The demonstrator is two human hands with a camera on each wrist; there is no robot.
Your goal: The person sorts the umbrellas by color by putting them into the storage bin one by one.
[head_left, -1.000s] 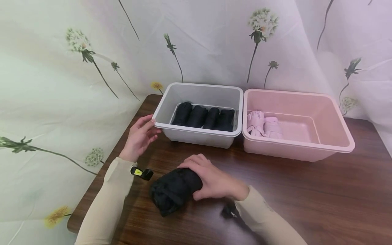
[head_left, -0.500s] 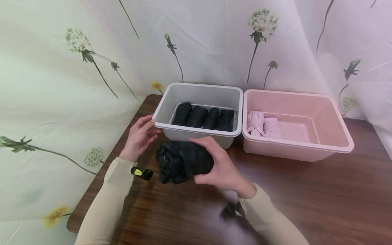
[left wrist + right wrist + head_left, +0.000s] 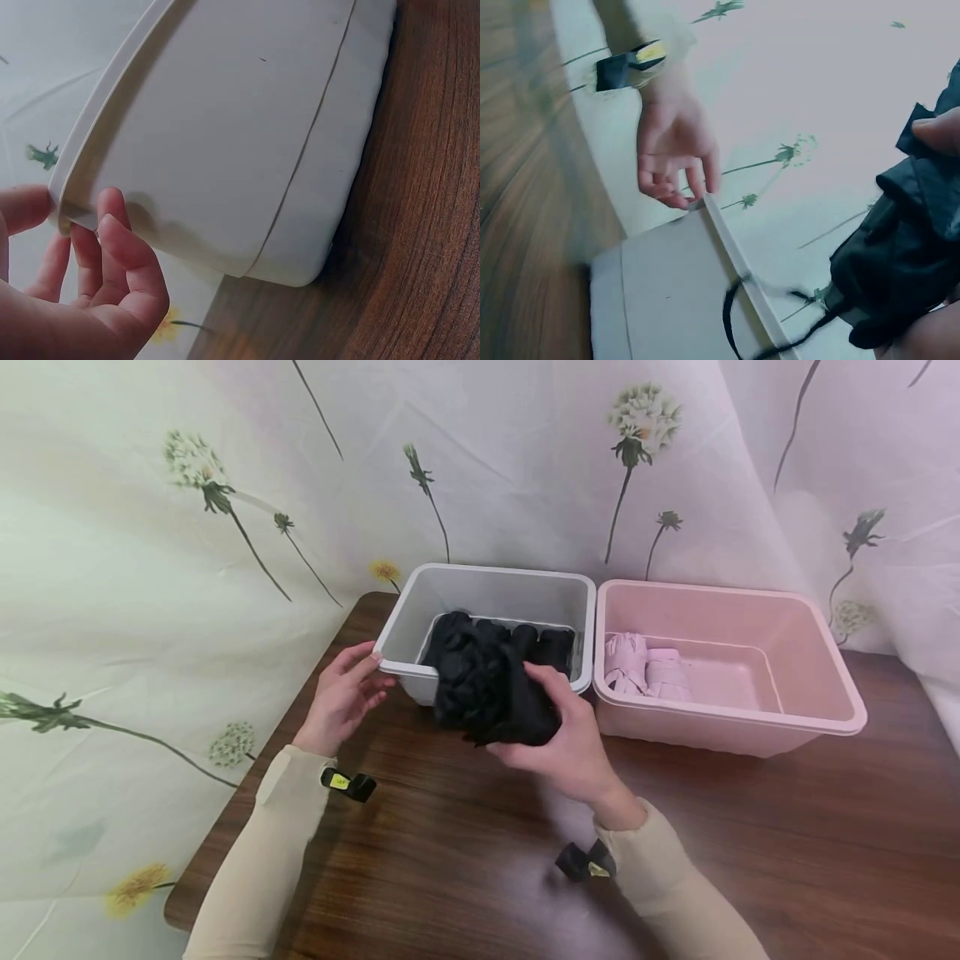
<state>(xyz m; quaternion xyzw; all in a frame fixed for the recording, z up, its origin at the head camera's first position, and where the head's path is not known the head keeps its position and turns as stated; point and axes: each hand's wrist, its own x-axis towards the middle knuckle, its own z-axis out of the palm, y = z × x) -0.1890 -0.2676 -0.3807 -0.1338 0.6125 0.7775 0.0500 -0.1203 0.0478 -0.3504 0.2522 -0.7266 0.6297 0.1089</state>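
My right hand (image 3: 573,747) grips a bundle of rolled black fabric (image 3: 487,693), thumb and fingers on opposite sides. It is held up over the near rim of the grey plastic bin (image 3: 487,575), its gathered end facing left. A thin black strap loop (image 3: 729,319) dangles from the bundle in the right wrist view. At the bin's front left corner, my left hand (image 3: 341,697) pinches the rim, thumb above and fingers beneath. Inside the grey bin lies a row of several black rolls (image 3: 555,647), partly hidden behind the held bundle.
A pink bin (image 3: 780,727) stands directly right of the grey one. Two pale pink rolls (image 3: 667,675) lie at its left end. Both bins stand on a brown wooden table (image 3: 750,827) against a flower-printed cloth (image 3: 525,460) that also hangs along the left.
My right hand has lifted the black bundle off the table and carried it up and to the right, to the grey bin's near rim. My left hand has stayed at the corner.
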